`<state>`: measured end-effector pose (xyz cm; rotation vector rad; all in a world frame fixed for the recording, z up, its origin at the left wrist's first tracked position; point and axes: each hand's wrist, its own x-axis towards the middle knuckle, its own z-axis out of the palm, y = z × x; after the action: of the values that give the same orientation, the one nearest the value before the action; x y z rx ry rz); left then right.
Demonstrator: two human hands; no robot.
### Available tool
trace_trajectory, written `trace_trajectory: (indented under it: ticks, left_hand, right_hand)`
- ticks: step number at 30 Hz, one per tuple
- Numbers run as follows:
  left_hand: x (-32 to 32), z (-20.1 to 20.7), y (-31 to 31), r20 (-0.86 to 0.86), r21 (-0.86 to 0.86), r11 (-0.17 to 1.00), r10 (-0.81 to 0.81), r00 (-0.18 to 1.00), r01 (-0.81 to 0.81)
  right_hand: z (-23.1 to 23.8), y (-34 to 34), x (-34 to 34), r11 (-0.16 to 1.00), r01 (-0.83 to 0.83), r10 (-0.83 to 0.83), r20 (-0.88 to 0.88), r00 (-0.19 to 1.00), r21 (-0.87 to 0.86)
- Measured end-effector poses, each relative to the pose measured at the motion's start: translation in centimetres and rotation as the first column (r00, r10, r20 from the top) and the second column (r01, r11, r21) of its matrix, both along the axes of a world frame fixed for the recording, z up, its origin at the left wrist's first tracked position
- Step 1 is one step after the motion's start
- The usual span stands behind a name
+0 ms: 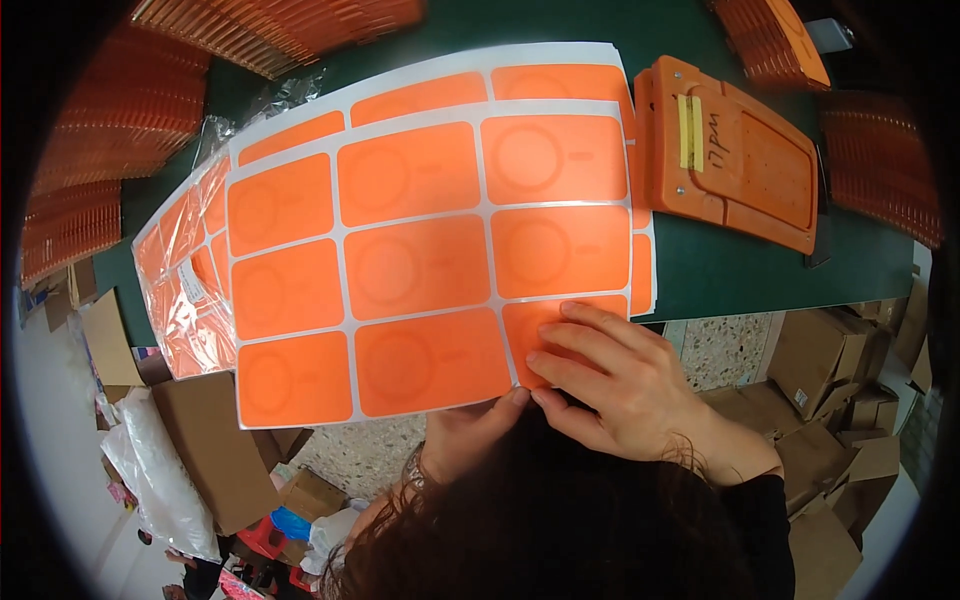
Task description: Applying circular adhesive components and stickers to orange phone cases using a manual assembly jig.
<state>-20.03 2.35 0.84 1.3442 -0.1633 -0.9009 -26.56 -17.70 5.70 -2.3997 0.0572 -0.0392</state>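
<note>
A white-backed sheet of orange stickers point(420, 270) faces me, its rounded rectangles each showing a faint ring and a short bar. The near edge overhangs the table. At that edge my left hand point(460, 435) pinches the sheet, thumb tip by the lower right sticker; its other fingers are hidden underneath. My right hand point(630, 385) lies over the same corner, fingertips on the sticker, thumb and a finger closed at the edge. Whether the sticker's corner is lifted I cannot tell. More sheets point(420, 95) lie beneath.
An orange plastic jig point(740, 160) with yellow tape sits right on the green table point(780, 275). Stacked orange cases point(110, 130) line the far left, others point(885, 165) the right. Plastic-wrapped sheets point(190, 290) lie left. Cardboard boxes point(815, 360) and a white bag point(160, 470) are below.
</note>
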Motion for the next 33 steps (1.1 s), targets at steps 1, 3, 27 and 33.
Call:
trace_trajectory:
  ticks: [1,3,27,33]
  left_hand:
    - [-0.1,0.1,0.0,-0.035,-0.018,1.000,-0.001,0.999,0.000]
    - [-0.2,0.1,-0.2,-0.050,-0.017,1.000,0.014,0.999,-0.015]
    - [-0.5,0.5,-0.3,-0.102,-0.121,0.991,0.044,0.994,-0.057]
    - [-0.8,-1.3,2.7,-0.151,0.231,0.973,0.034,0.988,0.002]
  right_hand:
    - [0.0,0.1,0.0,0.999,0.011,-0.012,0.002,1.000,0.043]
    - [0.0,0.2,-0.1,0.998,0.026,-0.026,-0.005,1.000,0.049]
    - [0.5,-0.6,-0.1,0.916,0.194,-0.168,-0.102,0.980,0.352]
    - [2.3,-4.8,-0.4,0.586,0.492,-0.399,-0.298,0.867,0.644]
